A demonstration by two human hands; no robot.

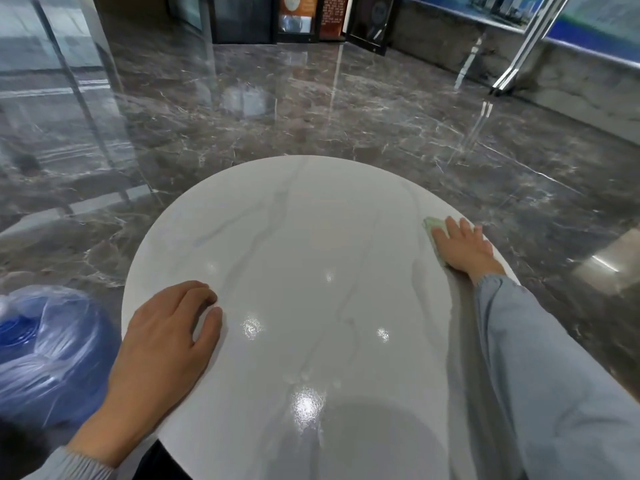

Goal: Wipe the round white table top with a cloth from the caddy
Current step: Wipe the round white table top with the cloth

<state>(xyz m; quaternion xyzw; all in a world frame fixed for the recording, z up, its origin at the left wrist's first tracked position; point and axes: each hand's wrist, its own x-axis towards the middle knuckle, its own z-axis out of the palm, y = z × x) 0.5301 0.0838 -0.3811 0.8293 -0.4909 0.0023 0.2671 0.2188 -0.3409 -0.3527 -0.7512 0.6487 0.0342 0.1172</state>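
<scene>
Pressing a pale green cloth (430, 226) flat near the right rim of the round white counter (311, 258) with the right hand (464, 251), fingers straight. Resting the left hand (166, 337) at the near left rim, fingers loosely curled (holding nothing).

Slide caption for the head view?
Right hand presses cloth on the table, at its right edge; left hand rests on the left side.
</scene>
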